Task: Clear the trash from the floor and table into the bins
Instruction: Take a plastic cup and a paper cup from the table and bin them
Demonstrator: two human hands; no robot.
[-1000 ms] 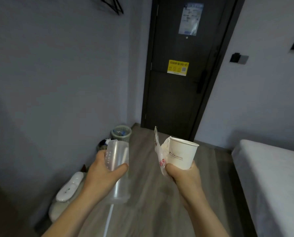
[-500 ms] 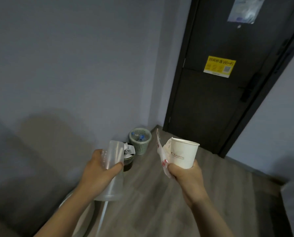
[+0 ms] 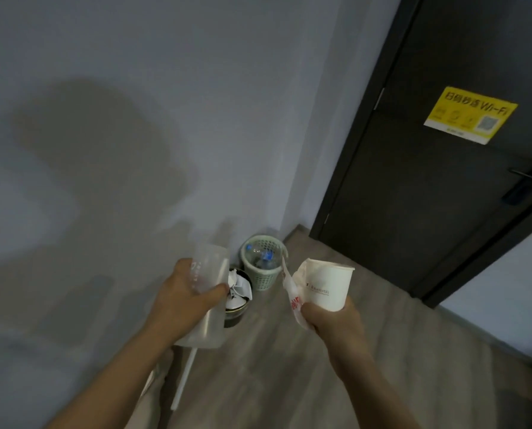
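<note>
My left hand (image 3: 184,297) grips a clear plastic cup (image 3: 207,289) held upside down, with a white straw (image 3: 185,376) hanging out below it. In my right hand (image 3: 332,323) are a white paper cup (image 3: 329,287) and a crumpled white wrapper with red print (image 3: 292,297). Ahead on the floor, against the wall, stand two bins. The pale green mesh bin (image 3: 263,277) holds plastic bottles. A dark bin (image 3: 238,314) beside it holds white paper and is partly hidden by the plastic cup.
A grey wall runs along the left. A dark door (image 3: 428,181) with a yellow Wi-Fi sticker (image 3: 470,114) fills the upper right. Wood-look floor (image 3: 289,366) stretches between me and the bins.
The view has swung left and closer to the bins, which now look larger. The bed has left the frame. Both hands keep holding the same things.
</note>
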